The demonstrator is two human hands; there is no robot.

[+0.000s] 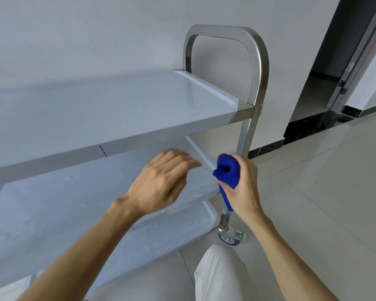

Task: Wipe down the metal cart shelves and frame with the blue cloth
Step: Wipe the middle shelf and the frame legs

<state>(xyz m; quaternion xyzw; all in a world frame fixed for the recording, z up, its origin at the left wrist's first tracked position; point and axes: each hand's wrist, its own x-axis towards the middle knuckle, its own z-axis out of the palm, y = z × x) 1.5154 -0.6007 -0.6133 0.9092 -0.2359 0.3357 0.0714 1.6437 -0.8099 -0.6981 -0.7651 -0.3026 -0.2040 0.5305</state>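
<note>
The right hand has its fingers curled round the bunched blue cloth, which stands up out of the fist and hangs a little below it. The cloth is held just in front of the square steel upright post at the right end of the three-tier stainless steel cart, at about the height of the middle shelf, and it does not appear to touch the post or any shelf. The left hand hovers over that middle shelf, just left of the post, fingers fairly straight and relaxed, holding nothing; it is motion-blurred, so whether it touches the shelf cannot be told.

The step in hand looks like readying the cloth rather than wiping: it is wadded tight, not spread against metal. The empty hand seems placed either to take a corner of the cloth or to steady the cart.

The next move calls for opening the wad into a flat pad, then pressing it onto a surface near the post, most likely the post itself or the shelf edge beside it. The looped handle above the post and the locking caster wheel at its foot belong to the frame too.
</note>
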